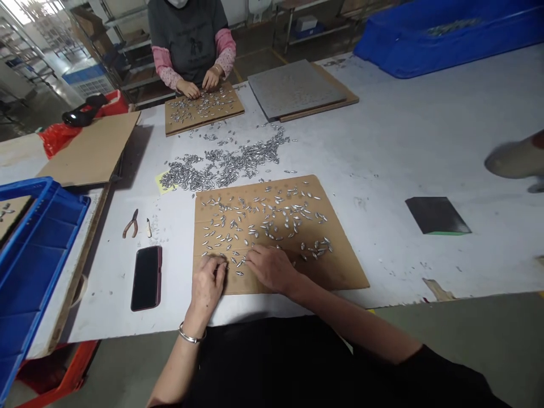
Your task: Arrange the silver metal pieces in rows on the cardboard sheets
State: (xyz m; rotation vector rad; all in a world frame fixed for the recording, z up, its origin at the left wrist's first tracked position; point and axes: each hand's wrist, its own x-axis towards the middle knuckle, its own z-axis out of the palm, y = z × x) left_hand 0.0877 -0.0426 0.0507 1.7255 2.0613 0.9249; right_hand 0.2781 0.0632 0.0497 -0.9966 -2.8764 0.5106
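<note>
— Where are the metal pieces (263, 218)?
— Scattered on the cardboard sheet (340, 266), mostly beyond both hands, long axes mixed.
— And the hands?
— The left hand (208, 283) has its fingers curled together over a few pieces; the right hand (270, 267) lies flat, fingers slightly apart, nearer the middle.

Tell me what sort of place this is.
Likely a factory sorting bench: a heap of small metal pieces on a long table, more spread on cardboard sheets, blue plastic crates, and a co-worker sorting opposite.
</note>
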